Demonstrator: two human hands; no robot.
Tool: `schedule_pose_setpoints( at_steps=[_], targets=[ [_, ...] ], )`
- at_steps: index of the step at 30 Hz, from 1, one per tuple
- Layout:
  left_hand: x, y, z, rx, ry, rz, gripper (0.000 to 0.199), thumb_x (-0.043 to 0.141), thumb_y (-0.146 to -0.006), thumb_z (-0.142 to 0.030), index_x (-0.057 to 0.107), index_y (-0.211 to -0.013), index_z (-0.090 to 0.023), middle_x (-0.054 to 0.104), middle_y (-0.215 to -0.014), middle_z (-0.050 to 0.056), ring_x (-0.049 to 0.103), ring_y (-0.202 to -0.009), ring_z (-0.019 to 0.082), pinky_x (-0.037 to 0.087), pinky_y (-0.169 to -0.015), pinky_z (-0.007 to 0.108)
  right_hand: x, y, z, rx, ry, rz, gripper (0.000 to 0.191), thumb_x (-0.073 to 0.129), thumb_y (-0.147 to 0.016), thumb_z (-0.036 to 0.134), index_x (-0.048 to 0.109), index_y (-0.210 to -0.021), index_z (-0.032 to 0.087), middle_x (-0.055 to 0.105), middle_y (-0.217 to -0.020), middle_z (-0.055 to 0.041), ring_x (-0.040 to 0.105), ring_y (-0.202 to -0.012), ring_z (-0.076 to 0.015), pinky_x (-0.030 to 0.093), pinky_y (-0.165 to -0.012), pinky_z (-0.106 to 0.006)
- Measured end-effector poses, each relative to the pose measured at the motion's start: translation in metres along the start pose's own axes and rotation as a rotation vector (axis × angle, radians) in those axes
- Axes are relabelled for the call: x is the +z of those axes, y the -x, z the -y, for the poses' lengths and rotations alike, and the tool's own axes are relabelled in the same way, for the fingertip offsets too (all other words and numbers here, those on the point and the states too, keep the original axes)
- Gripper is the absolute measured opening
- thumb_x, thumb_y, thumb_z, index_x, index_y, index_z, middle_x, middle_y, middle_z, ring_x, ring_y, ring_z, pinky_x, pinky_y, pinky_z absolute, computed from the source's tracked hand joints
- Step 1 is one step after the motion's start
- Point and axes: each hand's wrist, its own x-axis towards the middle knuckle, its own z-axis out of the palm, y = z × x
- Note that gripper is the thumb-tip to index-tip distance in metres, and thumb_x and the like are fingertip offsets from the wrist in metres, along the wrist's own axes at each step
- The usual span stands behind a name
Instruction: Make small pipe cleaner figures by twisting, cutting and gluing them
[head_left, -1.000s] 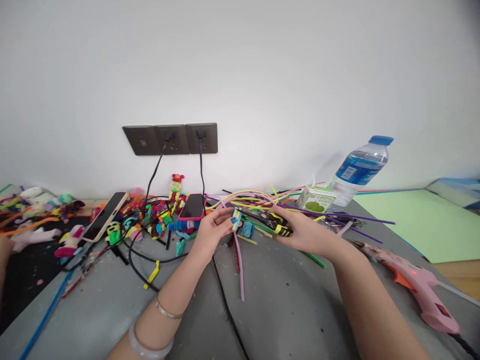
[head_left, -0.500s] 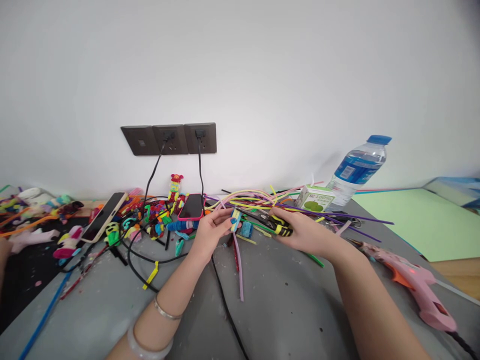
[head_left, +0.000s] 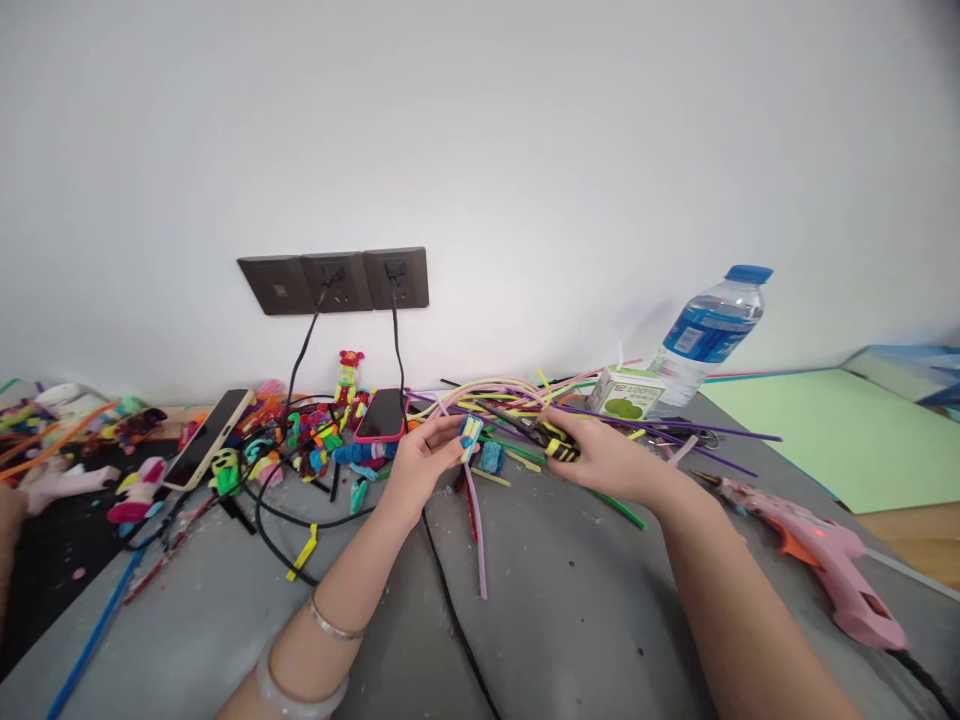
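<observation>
Between thumb and fingers, my left hand [head_left: 429, 462] pinches a small blue and yellow striped piece [head_left: 470, 438], seemingly made of pipe cleaners. My right hand [head_left: 598, 452] is wrapped round pliers [head_left: 534, 428] with black and yellow handles and long dark jaws. The jaws point left, just above and right of the striped piece, apart from it. A fuzzy blue block [head_left: 492, 458] lies on the grey table [head_left: 555, 620] between the hands. Below my left fingertips, a lilac pipe cleaner [head_left: 479, 540] stretches toward me. Loose coloured pipe cleaners [head_left: 517, 390] lie behind both hands.
A pink glue gun [head_left: 817, 550] lies at right, its light red. A water bottle [head_left: 709, 335] and green-white juice carton [head_left: 628, 393] stand behind. Two phones, fuzzy figures [head_left: 225, 470] and black cables [head_left: 450, 600] occupy the left and middle. Another person's hand [head_left: 9, 530] shows at far left.
The pliers' jaws have moved slightly up and away from the striped piece, so more of it shows. My left hand stays almost still. The view has shifted a little.
</observation>
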Motion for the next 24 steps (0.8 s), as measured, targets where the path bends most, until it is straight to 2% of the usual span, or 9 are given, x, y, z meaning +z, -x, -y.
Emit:
schedule_pose_setpoints(
  at_steps=[5,12,18,21,24],
  targets=[
    [0.001,0.001,0.001,0.07,-0.025,0.013,0.042,0.083,-0.066,-0.028,0.072,-0.105,-0.019,0.069,-0.113,0.01,0.06,-0.111,0.026,0.05,-0.091,0.035,-0.002,0.0,-0.012,0.072,0.0,0.002,0.058,0.056,-0.078,0.026,0.052,-0.134,0.016,0.064,-0.131,-0.0136,0.064,-0.113,-0.0313,0.049,-0.092,-0.038],
    [0.003,0.002,-0.003,0.01,0.009,0.045,0.049,0.081,-0.065,-0.022,0.069,-0.112,-0.022,0.064,-0.119,0.007,0.06,-0.105,0.021,0.046,-0.091,0.034,0.002,-0.001,-0.007,0.1,-0.003,0.093,0.054,0.057,-0.076,0.027,0.056,-0.129,0.019,0.069,-0.122,-0.0109,0.064,-0.109,-0.0314,0.05,-0.084,-0.033],
    [0.002,0.002,-0.002,-0.072,0.065,0.08,0.043,0.087,-0.059,-0.026,0.071,-0.097,-0.018,0.068,-0.092,0.004,0.064,-0.091,0.019,0.047,-0.086,0.032,0.008,-0.005,-0.004,0.146,0.044,0.181,0.057,0.057,-0.076,0.029,0.054,-0.132,0.017,0.065,-0.128,-0.0146,0.062,-0.112,-0.0337,0.047,-0.088,-0.038],
    [0.001,0.001,0.0,-0.064,0.061,0.086,0.043,0.089,-0.058,-0.029,0.071,-0.094,-0.017,0.068,-0.088,0.003,0.063,-0.085,0.016,0.047,-0.081,0.029,0.01,-0.006,-0.002,0.158,0.087,0.199,0.053,0.057,-0.076,0.028,0.056,-0.128,0.018,0.067,-0.124,-0.0142,0.063,-0.109,-0.0332,0.046,-0.087,-0.038],
    [0.001,0.0,0.0,-0.041,0.044,0.08,0.042,0.089,-0.059,-0.031,0.072,-0.094,-0.017,0.066,-0.083,0.002,0.059,-0.075,0.012,0.045,-0.069,0.024,0.01,-0.006,0.002,0.158,0.094,0.205,0.048,0.057,-0.078,0.03,0.057,-0.124,0.018,0.069,-0.118,-0.0133,0.065,-0.103,-0.0316,0.046,-0.084,-0.036]
  ],
)
